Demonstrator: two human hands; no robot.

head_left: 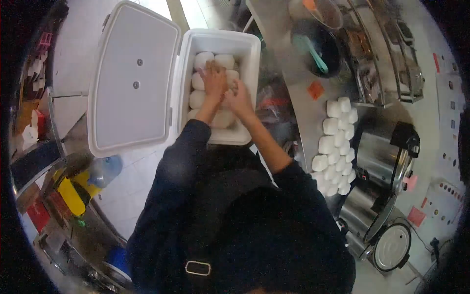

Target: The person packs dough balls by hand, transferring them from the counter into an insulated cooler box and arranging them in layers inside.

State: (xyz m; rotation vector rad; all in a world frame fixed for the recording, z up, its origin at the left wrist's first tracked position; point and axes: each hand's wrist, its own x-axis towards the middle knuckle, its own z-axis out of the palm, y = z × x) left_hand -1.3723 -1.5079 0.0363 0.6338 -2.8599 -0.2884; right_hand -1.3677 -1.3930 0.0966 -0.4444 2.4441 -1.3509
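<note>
Nearest: the wearer's dark clothing (235, 210), a metal strap buckle (198, 268) low at the front, both dark sleeves pushed forward.

Left hand (214, 83): palm down over the rounded, soft-looking white pieces (224, 61) packed inside the box, fingers spread across them and apparently in contact. Right hand (238, 99): just beside the left, over the same load, fingers bent; whether they pinch anything, I cannot tell.

The box itself, a deep white plastic cooler with rounded corners (253, 66), stands straight ahead of the person. Its white pieces sit side by side in rows; the hands hide some. Pale hinged lid (122, 112) thrown open to the person's left, two round fittings on its face.

To the right, a grey metal counter (306, 110) bears a long cluster of similar rounded white pieces (334, 142), close-packed. Past these, two silver cylindrical cookers (377, 156). Farther along the counter, an orange-red square (316, 90), then a dark round pan with a teal utensil (317, 55) in it.
</note>
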